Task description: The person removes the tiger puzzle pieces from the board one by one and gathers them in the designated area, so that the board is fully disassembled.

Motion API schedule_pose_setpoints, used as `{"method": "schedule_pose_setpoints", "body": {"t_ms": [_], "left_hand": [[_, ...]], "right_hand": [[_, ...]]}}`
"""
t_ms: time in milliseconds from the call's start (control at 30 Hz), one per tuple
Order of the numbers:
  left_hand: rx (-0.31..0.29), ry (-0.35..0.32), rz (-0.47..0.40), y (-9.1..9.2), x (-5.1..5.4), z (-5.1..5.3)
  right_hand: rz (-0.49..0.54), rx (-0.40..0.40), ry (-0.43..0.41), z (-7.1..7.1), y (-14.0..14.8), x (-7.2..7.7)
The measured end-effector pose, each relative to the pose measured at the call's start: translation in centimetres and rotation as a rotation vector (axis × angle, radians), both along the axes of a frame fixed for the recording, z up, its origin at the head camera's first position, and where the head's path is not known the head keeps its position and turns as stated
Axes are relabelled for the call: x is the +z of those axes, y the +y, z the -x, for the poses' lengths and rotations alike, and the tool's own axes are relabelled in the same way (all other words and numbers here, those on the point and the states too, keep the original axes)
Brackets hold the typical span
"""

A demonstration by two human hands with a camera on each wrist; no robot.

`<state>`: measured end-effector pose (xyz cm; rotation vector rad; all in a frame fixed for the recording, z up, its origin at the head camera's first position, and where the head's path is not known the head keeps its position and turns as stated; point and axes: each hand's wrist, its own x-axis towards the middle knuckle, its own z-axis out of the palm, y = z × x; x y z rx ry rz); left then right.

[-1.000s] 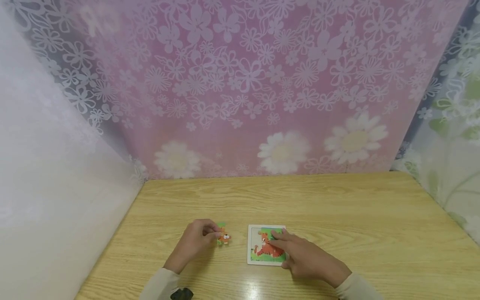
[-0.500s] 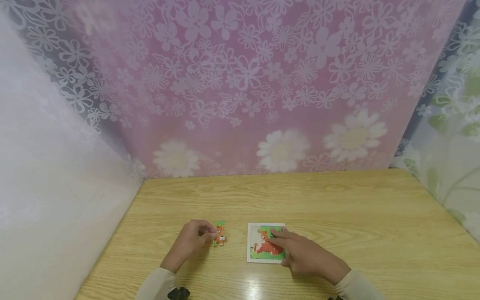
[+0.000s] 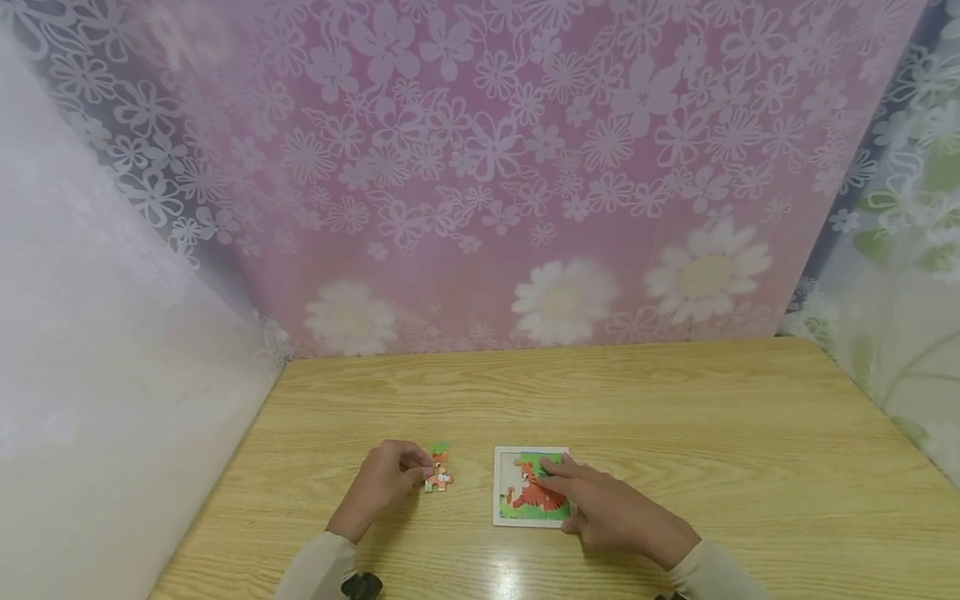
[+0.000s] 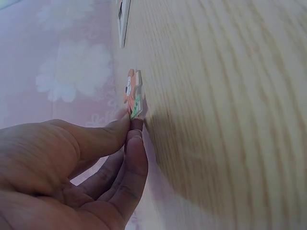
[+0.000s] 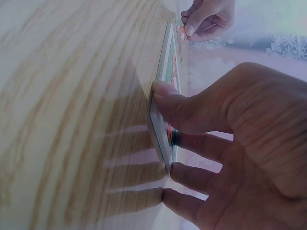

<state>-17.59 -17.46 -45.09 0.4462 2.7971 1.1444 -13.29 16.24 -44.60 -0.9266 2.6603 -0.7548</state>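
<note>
**Left hand pinching puzzle section, right hand on tray**

Left to right, head view:

- Pale wall panel (image 3: 135,350) fills the left side of the frame, alongside the wood-grain table (image 3: 637,408).
- Left hand (image 3: 384,485), lower centre-left: thumb and fingers pinch the edge of a tiger-face puzzle section (image 3: 440,479). Light sleeve (image 3: 318,567) behind it, dark device (image 3: 362,586) at the wrist.
- Section shows green at top, orange face below, knob on its right side. One piece or several joined: can't tell. Left wrist view has it near the tabletop; contact unclear.
- Puzzle tray (image 3: 508,472), lower centre, flat on the table, well apart from the section. White rim; orange-red animal on green fills most of it, pale backing bare at its upper left.
- Right hand (image 3: 621,512), lower centre-right: fingers extended over the picture and the tray's right side. Right wrist view: thumb on the rim, nothing pinched.
- Pink floral curtain (image 3: 480,242) behind the table.
</note>
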Motion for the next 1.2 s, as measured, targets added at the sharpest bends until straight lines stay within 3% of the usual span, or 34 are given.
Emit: {"method": "schedule_pose_setpoints", "body": {"t_ms": [467, 867, 1200], "left_hand": [[0.006, 0.016, 0.023, 0.1, -0.5, 0.4], [0.011, 0.01, 0.015, 0.3, -0.1, 0.2], [-0.109, 0.059, 0.012, 3.2, 1.2, -0.4]], "right_hand": [[-0.008, 0.005, 0.019, 0.0, 0.0, 0.0], [-0.007, 0.002, 0.005, -0.2, 0.1, 0.1], [-0.009, -0.014, 0.0, -0.2, 0.0, 0.2]]}}
